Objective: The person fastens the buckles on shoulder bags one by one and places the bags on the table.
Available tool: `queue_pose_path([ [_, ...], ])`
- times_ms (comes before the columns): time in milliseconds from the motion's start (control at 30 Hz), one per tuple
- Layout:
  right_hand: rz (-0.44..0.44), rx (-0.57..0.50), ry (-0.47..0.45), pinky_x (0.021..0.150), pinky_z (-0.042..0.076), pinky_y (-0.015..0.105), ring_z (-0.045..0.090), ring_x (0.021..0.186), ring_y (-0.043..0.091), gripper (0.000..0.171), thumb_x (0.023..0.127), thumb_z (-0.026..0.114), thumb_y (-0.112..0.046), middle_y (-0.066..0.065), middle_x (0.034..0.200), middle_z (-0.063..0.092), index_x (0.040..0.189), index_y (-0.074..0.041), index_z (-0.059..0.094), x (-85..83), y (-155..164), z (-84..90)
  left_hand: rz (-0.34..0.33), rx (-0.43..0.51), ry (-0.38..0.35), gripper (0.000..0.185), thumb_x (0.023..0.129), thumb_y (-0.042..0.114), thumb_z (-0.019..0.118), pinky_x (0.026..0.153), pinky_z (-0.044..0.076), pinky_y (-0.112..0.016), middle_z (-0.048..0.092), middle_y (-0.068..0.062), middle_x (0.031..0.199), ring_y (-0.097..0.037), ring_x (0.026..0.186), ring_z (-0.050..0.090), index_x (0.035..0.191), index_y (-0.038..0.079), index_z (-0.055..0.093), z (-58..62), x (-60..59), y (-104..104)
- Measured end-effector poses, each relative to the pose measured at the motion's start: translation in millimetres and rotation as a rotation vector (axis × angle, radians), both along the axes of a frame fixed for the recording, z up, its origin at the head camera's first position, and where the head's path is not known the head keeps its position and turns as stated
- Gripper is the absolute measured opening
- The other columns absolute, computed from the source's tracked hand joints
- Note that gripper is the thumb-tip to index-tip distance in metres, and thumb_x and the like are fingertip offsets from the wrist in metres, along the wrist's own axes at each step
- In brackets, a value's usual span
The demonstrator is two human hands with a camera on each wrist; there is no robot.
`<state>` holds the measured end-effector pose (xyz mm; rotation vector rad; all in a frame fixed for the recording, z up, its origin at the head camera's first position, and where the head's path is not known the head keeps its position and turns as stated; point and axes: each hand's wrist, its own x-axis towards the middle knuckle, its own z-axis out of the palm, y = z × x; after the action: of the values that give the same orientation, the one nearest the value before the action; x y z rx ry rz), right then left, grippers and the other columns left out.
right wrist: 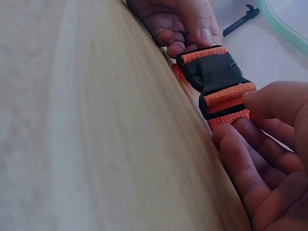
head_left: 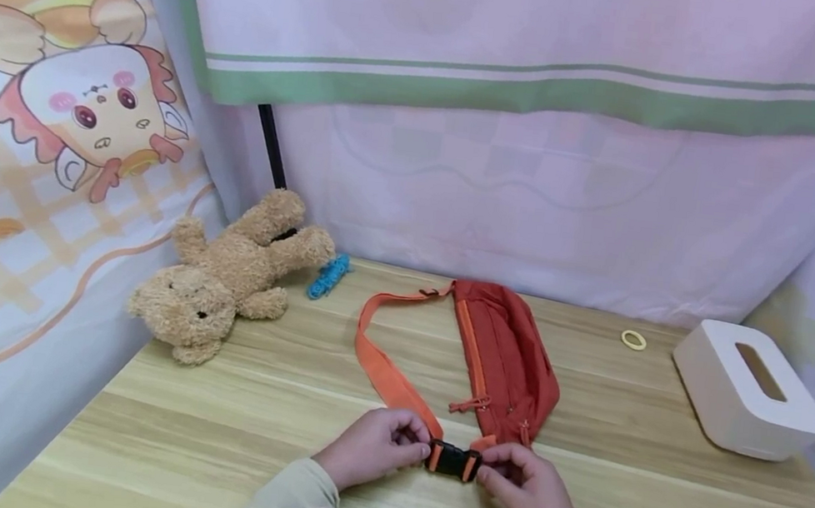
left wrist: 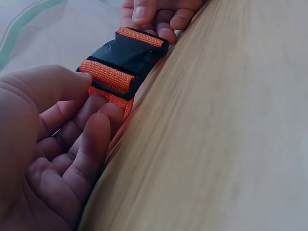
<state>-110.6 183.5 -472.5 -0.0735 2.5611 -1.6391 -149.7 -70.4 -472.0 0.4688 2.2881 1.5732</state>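
A red waist bag point(head_left: 509, 358) lies on the wooden table, its orange strap point(head_left: 393, 382) looping out to the left. At the bag's near end is a black side-release buckle point(head_left: 455, 461), its two halves joined. My left hand point(head_left: 385, 448) pinches the buckle's left end, thumb on the orange webbing point(left wrist: 107, 74). From the other side my right hand point(head_left: 531, 494) pinches the right end, thumb against the webbing point(right wrist: 231, 96) there. Both wrist views show the buckle point(left wrist: 127, 54) held between the two hands, just above the tabletop; the bag is out of sight in them.
A brown teddy bear point(head_left: 231, 276) lies at the back left beside a blue bundle of cord point(head_left: 329, 276). Toward the back right are a pale yellow ring point(head_left: 633, 340) and a white tissue box point(head_left: 750, 394). Fabric curtains point(head_left: 535, 193) hang along the table's back and sides.
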Motion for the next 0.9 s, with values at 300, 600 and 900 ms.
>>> queue_pose_path([
  [300,-0.002,-0.026,0.009,0.070,0.052,0.025,0.061,0.081,0.011,0.016,0.087,0.080,-0.016,0.003,0.105,0.070,0.099,-0.009,0.071,-1.1,0.5,3.5,-0.026,0.023,-0.024,0.011,0.093,0.023,0.073,0.056,0.047,-0.023,0.066,0.002,0.081,-0.012,0.070,0.060,0.096,0.013,0.069,2.6,-1.4,-1.2],
  [600,0.001,-0.028,0.037,0.074,0.054,0.025,0.065,0.085,0.009,0.017,0.087,0.079,-0.016,0.003,0.102,0.071,0.100,-0.008,0.071,1.4,3.9,6.3,-0.035,0.037,-0.040,0.007,0.095,0.022,0.072,0.055,0.048,-0.024,0.067,0.001,0.083,-0.013,0.068,0.060,0.097,0.016,0.069,4.5,-3.0,-3.9],
  [900,0.006,-0.046,0.028,0.076,0.056,0.025,0.067,0.086,0.011,0.019,0.087,0.080,-0.015,0.004,0.101,0.071,0.102,-0.007,0.070,1.0,4.2,8.7,-0.044,0.055,-0.046,0.008,0.095,0.019,0.071,0.055,0.049,-0.026,0.066,0.000,0.089,-0.015,0.072,0.060,0.101,0.015,0.066,9.8,0.1,-2.6],
])
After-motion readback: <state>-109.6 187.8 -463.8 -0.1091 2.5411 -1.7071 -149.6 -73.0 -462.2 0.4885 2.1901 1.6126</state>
